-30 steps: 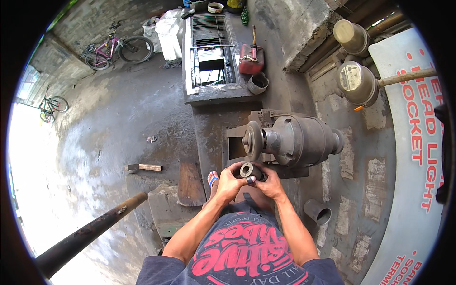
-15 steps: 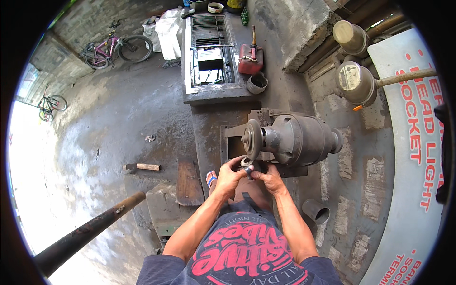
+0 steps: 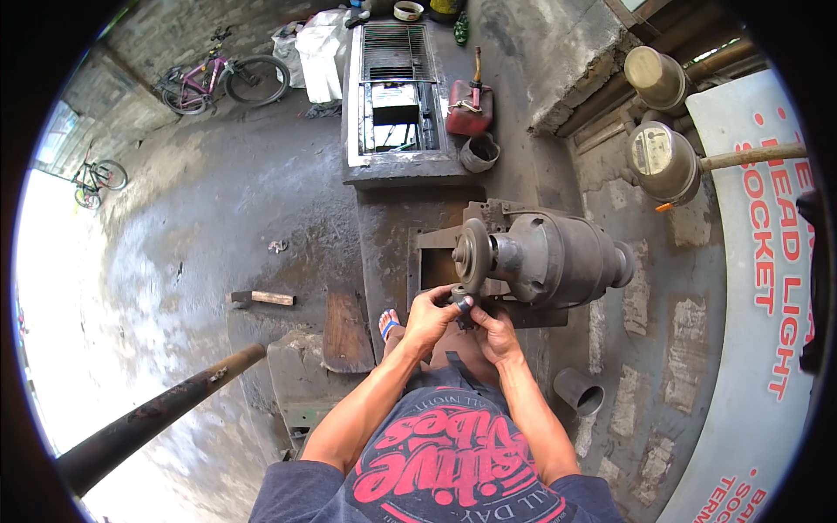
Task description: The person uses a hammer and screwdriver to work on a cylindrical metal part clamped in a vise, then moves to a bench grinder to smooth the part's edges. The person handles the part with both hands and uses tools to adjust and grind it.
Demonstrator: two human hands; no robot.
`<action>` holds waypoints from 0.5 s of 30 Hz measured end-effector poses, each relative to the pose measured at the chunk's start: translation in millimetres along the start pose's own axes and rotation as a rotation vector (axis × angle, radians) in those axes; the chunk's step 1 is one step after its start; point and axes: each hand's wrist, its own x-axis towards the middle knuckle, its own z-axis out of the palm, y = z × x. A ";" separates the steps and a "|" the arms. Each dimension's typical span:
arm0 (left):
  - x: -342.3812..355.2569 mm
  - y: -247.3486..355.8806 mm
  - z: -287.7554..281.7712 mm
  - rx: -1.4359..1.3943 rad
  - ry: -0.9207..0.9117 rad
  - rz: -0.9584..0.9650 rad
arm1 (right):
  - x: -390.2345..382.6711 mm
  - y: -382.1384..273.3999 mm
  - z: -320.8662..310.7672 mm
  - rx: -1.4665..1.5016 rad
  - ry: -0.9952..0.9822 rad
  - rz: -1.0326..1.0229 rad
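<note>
A bench grinder (image 3: 562, 257), a grey motor with a round wheel (image 3: 472, 254) on its left end, stands before me. Just below the wheel, both my hands grip a small dark metal piece (image 3: 459, 298), ring-like at its end. Its upper end meets or nearly meets the wheel's lower rim; I cannot tell whether they touch. My left hand (image 3: 434, 315) pinches it from the left, thumb on top. On the other side, my right hand (image 3: 495, 334) has its thumb and fingers closed on it. The fingers cover most of the piece.
A hammer (image 3: 261, 299) and a brown board (image 3: 347, 336) lie to the left, near a long dark pipe (image 3: 161, 414). An open metal cylinder (image 3: 579, 391) is at right. Ahead are a grated metal frame (image 3: 353, 131) and a red jerrycan (image 3: 468, 109). A printed sign (image 3: 741, 349) borders the right.
The metal piece has been turned in my fingers and raised to the wheel's lower rim; its open ring no longer faces up. The view has shifted slightly.
</note>
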 end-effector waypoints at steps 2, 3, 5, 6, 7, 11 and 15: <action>1.6 -0.7 0.5 0.011 0.006 0.032 | -3.0 2.4 1.9 0.039 0.040 -0.011; 2.9 -1.5 1.6 0.028 0.013 0.021 | -3.8 3.3 1.7 0.041 0.059 -0.024; 3.5 -3.5 3.8 0.006 0.019 0.058 | -4.8 4.2 -1.4 0.039 0.073 -0.038; 3.9 -3.6 4.5 0.031 0.053 0.021 | -4.5 4.4 -3.9 0.033 0.061 -0.041; 3.3 -3.4 4.8 0.037 0.051 0.055 | -3.7 4.5 -6.4 0.017 0.061 -0.054; 2.0 -0.1 13.8 0.078 0.100 0.066 | -3.8 6.5 -10.9 0.074 0.090 -0.042; -7.3 4.5 19.1 0.070 0.116 0.093 | -10.1 4.2 -9.9 0.085 0.104 -0.063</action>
